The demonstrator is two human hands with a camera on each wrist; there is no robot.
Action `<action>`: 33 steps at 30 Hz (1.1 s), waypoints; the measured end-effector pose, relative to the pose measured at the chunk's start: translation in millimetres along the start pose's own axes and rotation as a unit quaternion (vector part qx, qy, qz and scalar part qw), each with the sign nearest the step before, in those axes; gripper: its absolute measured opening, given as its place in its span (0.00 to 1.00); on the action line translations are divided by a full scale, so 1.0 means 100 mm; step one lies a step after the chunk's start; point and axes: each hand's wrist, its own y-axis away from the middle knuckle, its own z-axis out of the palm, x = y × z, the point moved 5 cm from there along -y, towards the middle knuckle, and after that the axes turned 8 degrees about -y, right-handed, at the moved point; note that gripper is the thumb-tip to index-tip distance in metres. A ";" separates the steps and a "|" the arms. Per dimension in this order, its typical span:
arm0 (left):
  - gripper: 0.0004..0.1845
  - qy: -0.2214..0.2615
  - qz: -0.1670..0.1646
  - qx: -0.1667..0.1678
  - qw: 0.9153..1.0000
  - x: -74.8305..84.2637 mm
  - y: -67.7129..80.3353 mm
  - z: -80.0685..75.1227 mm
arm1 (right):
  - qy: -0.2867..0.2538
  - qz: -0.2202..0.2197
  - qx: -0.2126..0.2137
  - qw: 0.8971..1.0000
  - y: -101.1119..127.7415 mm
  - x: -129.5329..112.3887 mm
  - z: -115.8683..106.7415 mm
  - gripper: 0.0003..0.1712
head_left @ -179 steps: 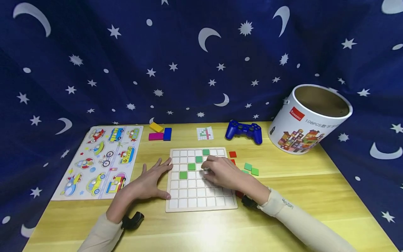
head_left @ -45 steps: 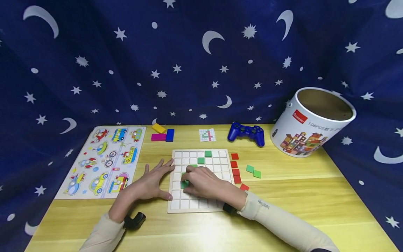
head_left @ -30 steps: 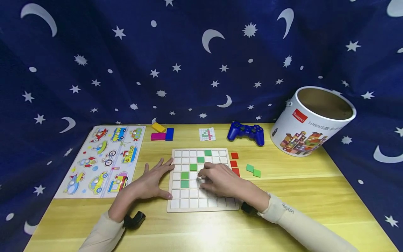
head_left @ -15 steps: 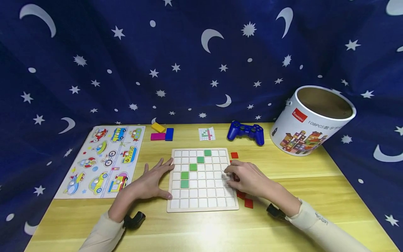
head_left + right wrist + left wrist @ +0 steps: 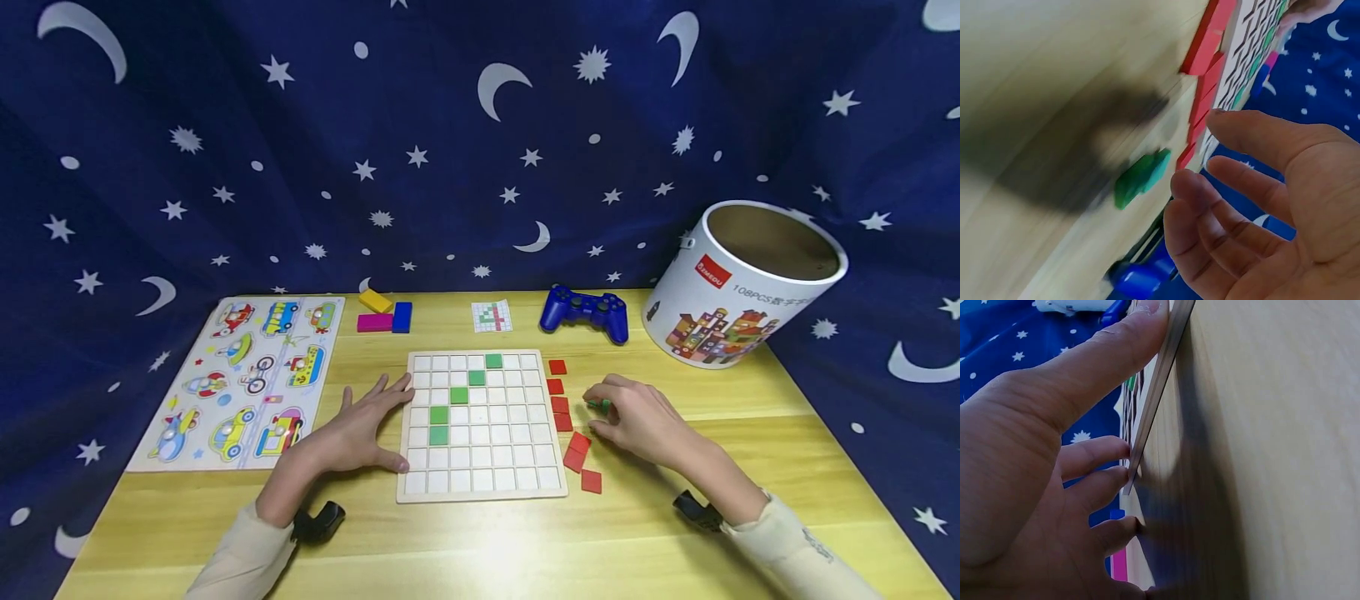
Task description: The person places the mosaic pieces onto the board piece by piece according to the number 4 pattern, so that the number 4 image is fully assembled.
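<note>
Fingers of our left hand (image 5: pixel 358 433) lie straight, pressing the grid board (image 5: pixel 480 492) at its 9 o'clock edge. Our right hand (image 5: pixel 637 419), fingers loosely curved and holding nothing, hovers over green tiles (image 5: pixel 1141 178) at the board's 3 o'clock, beside red tiles (image 5: pixel 558 405).

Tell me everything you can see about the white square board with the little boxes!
The grid board looks like pale wood with a raised rim, divided into small white squares. It lies flat on the yellow table. Five green tiles sit in its squares, stepping diagonally down from the far row and ending in two stacked squares. The left hand rests against its left edge, thumb and fingertips touching the rim. Red tiles lie just beside its right edge.
</note>
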 end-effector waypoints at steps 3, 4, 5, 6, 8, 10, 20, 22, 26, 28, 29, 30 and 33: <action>0.56 0.000 -0.002 -0.001 1.000 0.00 0.00 -0.01 | 0.008 0.016 0.002 1.000 0.04 0.07 -0.03 0.18; 0.56 0.000 -0.001 0.000 1.000 0.00 0.01 -0.01 | 0.010 0.021 0.003 1.000 0.05 0.10 -0.04 0.18; 0.56 0.000 -0.001 0.000 1.000 0.00 0.01 -0.01 | 0.011 0.026 0.004 1.000 0.05 0.12 -0.05 0.19; 0.56 0.000 -0.001 0.001 1.000 0.00 0.01 -0.01 | 0.012 0.029 0.005 1.000 0.06 0.14 -0.06 0.19; 0.56 0.001 -0.003 0.001 1.000 -0.01 0.01 -0.01 | 0.014 0.033 0.006 0.999 0.06 0.18 -0.06 0.19; 0.56 0.002 -0.005 0.000 1.000 -0.01 0.01 -0.01 | 0.015 0.037 0.005 0.999 0.06 0.21 -0.06 0.19; 0.55 0.006 -0.007 -0.003 1.000 -0.01 -0.01 0.01 | 0.024 0.054 -0.005 0.998 0.08 0.34 -0.02 0.14; 0.56 0.004 -0.006 -0.002 1.000 0.00 -0.01 0.01 | 0.023 0.054 -0.001 0.998 0.09 0.33 -0.03 0.14; 0.55 0.004 -0.003 0.000 1.000 0.00 0.00 0.00 | 0.025 0.045 0.013 0.999 0.10 0.31 -0.06 0.15; 0.55 0.004 -0.001 0.001 1.000 0.01 0.00 -0.01 | 0.026 0.038 0.019 0.999 0.09 0.28 -0.07 0.16; 0.55 0.004 0.000 0.002 1.000 0.01 0.00 -0.01 | 0.024 0.035 0.020 0.999 0.09 0.26 -0.06 0.16; 0.55 0.004 -0.001 0.001 1.000 0.01 0.00 -0.01 | 0.023 0.032 0.022 0.999 0.08 0.24 -0.06 0.16; 0.56 0.004 0.000 -0.001 1.000 0.02 0.01 -0.01 | 0.018 0.021 0.023 0.999 0.06 0.17 -0.04 0.17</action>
